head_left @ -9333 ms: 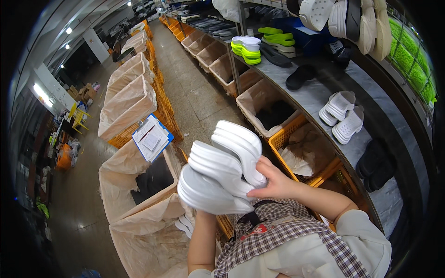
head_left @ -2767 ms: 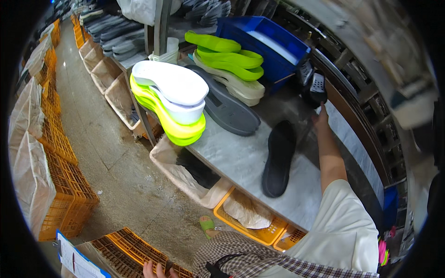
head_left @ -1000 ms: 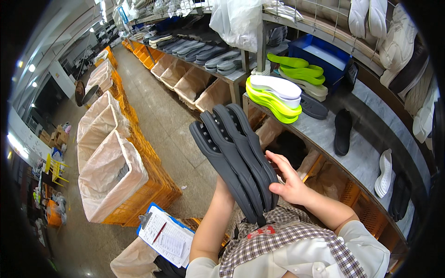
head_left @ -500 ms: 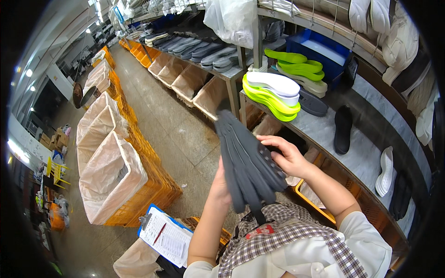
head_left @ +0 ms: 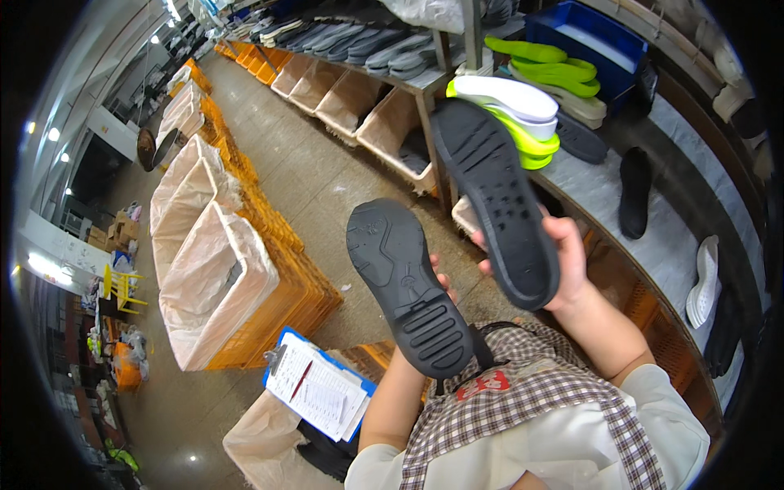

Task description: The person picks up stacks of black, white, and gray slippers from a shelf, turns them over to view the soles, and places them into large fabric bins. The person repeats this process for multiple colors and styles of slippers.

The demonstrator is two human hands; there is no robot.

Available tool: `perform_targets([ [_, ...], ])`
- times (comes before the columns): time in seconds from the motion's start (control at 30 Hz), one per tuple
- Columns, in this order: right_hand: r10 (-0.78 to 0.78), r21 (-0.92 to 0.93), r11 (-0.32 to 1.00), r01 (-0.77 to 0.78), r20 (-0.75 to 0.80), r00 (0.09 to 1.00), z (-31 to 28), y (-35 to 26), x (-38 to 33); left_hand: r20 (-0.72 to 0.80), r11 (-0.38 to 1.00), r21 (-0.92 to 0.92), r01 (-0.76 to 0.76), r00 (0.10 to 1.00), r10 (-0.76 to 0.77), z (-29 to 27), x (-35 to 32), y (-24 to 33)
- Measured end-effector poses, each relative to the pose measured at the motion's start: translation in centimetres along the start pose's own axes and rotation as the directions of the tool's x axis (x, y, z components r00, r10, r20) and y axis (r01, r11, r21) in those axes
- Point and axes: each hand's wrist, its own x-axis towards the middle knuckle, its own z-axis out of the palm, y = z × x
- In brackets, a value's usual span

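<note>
My left hand [head_left: 442,276] grips a black shoe sole [head_left: 400,278] from behind, and only some fingertips show past its edge. Its ridged tread faces me; whether more soles lie under it is hidden. In my right hand [head_left: 570,260] is another black shoe sole [head_left: 494,188], held by its lower end. This one shows its hollow inner side, with a raised rim and small dark pits in the middle. The two soles are apart, tilted side by side in front of my checked apron [head_left: 523,384].
White and neon-yellow soles [head_left: 523,122] are stacked on the grey bench [head_left: 596,175] at right, near a blue bin [head_left: 588,41]. Lined orange crates [head_left: 286,318] form a row at left. A blue clipboard [head_left: 318,388] with papers and a pen lies low in front.
The fanned black soles held together between my hands are now apart, one visible in each hand. My right hand has moved right and turned its sole inner side up. The view has shifted slightly.
</note>
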Motion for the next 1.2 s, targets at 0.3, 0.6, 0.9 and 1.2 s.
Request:
perform_targets([
  [0.3, 0.161, -0.055, 0.985, -0.161, -0.006, 0.987, -2.0, 1.3, -1.1, -0.044, 0.973, 0.198, 0.116, 0.993, -0.109, 2.5, 0.5, 0.4],
  [0.6, 0.236, -0.059, 0.971, -0.23, 0.131, 0.963, -3.7, 3.8, -1.2, -0.408, 0.731, 0.683, 0.016, 0.838, 0.363, 1.6, 0.4, 0.5],
  [0.9, 0.265, 0.1, 0.958, -0.268, 0.042, 0.963, -6.3, 3.2, -1.6, -0.164, 0.989, 0.055, -0.135, 0.976, 0.142, 2.8, -0.8, 0.1],
  [1.2, 0.15, -0.376, 0.913, -0.158, -0.051, 0.987, -4.4, 5.4, -1.5, -0.13, 0.185, 0.982, 0.033, 0.833, 0.538, 2.1, 1.6, -1.9],
])
